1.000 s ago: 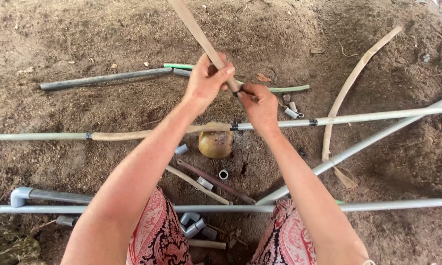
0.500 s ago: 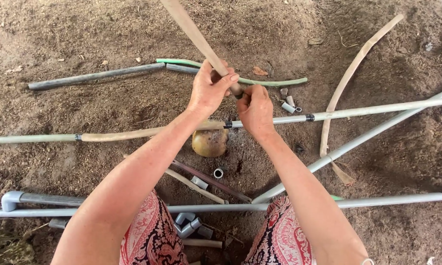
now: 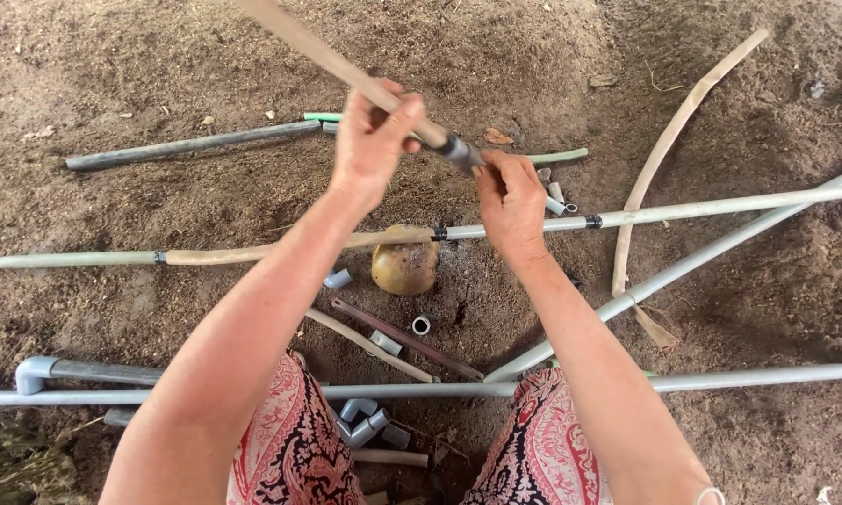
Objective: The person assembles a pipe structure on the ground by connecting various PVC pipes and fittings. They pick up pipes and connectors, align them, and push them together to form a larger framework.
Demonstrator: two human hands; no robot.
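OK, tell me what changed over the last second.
The tan stick tilted flatter, its far end swinging left. The left hand slid up along it, away from the right hand, which kept its grip at the grey fitting. The round fruit and pipes stayed put.

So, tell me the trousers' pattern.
Red, black and white paisley-like print on the trousers, head view.

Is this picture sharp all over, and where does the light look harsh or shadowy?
Head view: the light is soft and even, with no glare; faint shadows lie under the long grey pipes on the brown dirt ground. The left hand, the right hand and the tan wooden stick they grip are slightly motion-blurred; the round brownish stone is sharp. The straight pipes bow slightly near the edges.
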